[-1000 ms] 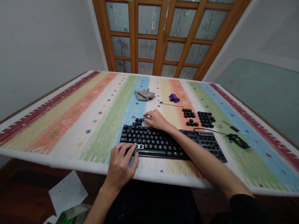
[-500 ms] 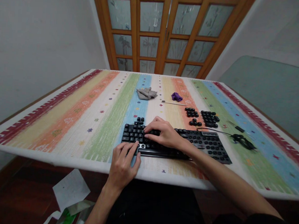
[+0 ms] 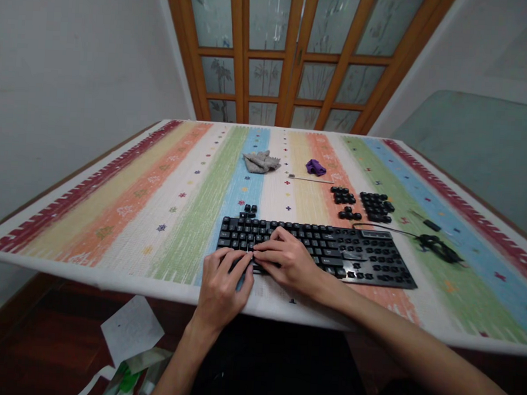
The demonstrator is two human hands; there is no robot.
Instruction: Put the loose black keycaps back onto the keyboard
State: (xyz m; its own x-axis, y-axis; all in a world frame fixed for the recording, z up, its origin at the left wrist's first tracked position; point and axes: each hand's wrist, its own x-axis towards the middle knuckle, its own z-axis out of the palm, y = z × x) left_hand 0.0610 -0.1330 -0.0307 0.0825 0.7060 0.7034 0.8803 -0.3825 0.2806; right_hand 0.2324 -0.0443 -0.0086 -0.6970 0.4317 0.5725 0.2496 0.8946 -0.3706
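Observation:
A black keyboard (image 3: 327,248) lies near the front edge of the table. Keycaps cover its left and middle parts, while bare key stems show on its right part. My left hand (image 3: 224,281) rests over the lower left corner, fingers stretched onto the keys. Beside it, my right hand (image 3: 286,260) has its fingertips pressed together at the lower key rows, close to the left fingertips. Whatever is between those fingers is hidden. A few loose keycaps (image 3: 247,211) sit just behind the keyboard's left end.
Loose keycaps stand in groups behind the keyboard's right part, including a larger block (image 3: 375,207). A coiled cable (image 3: 437,247) lies to the right. Farther back are a grey cloth (image 3: 262,161), a purple cloth (image 3: 315,167) and a thin rod (image 3: 311,179).
My right hand has moved down toward me, from the upper key rows to the lower ones, close to my left fingertips. The left hand remains at the keyboard's corner. The view shifted slightly.

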